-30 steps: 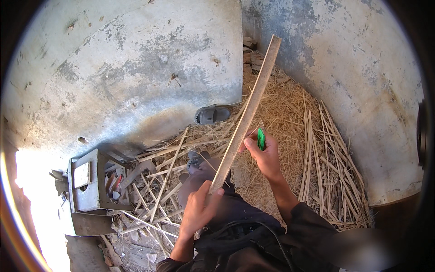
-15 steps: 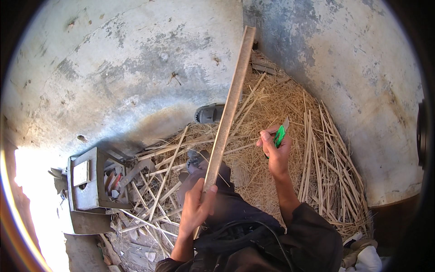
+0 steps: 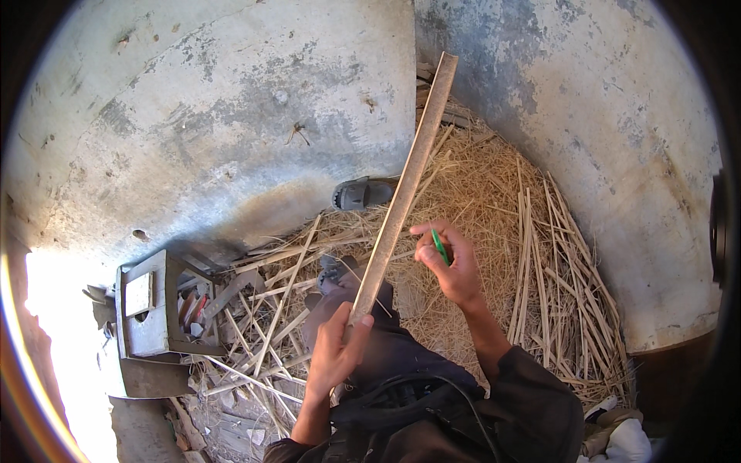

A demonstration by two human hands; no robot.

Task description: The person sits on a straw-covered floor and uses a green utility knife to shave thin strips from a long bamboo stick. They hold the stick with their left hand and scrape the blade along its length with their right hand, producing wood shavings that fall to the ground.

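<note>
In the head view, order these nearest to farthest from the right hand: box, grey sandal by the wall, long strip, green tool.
1. Green tool: in the right hand.
2. Long strip: just left.
3. Grey sandal: left, past the strip.
4. Box: far left.

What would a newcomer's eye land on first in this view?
First, the long brown strip, slanting up the middle of the picture from the left hand's grip. Next, the small bright green object in the right hand's grip, right of the strip. Then the dark grey sandal, by the wall left of the strip.
</note>
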